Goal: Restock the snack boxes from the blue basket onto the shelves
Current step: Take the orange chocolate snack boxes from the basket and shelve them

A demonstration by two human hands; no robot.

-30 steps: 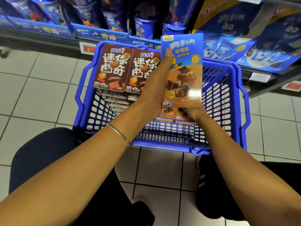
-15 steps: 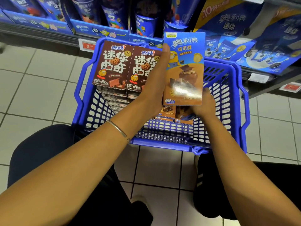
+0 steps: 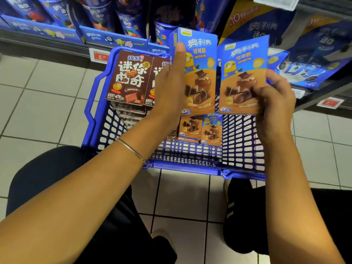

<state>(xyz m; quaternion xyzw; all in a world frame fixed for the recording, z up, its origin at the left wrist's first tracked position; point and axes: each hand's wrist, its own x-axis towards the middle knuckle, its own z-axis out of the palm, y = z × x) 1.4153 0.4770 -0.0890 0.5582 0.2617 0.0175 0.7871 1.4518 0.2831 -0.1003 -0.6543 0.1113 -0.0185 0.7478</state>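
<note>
My left hand (image 3: 171, 88) holds a blue and orange snack box (image 3: 202, 73) upright above the blue basket (image 3: 93, 115), thumb up along its left edge. My right hand (image 3: 274, 100) grips a second matching box (image 3: 242, 73) beside the first, slightly blurred. More of these boxes (image 3: 202, 128) lie low inside the basket. Two stacks of brown cookie boxes (image 3: 127, 79) fill the basket's left side; the right stack is partly hidden by my left hand.
The basket stands on a white tiled floor (image 3: 38, 103) in front of a low shelf (image 3: 47, 42) stocked with blue snack cups and boxes, with red price tags (image 3: 99, 56) on its edge. Large blue cookie packs (image 3: 312, 54) fill the shelf at right. My knees flank the basket's near edge.
My right hand has come up out of the basket with a second blue and orange box and holds it beside the first. My left hand has lifted its box slightly.
</note>
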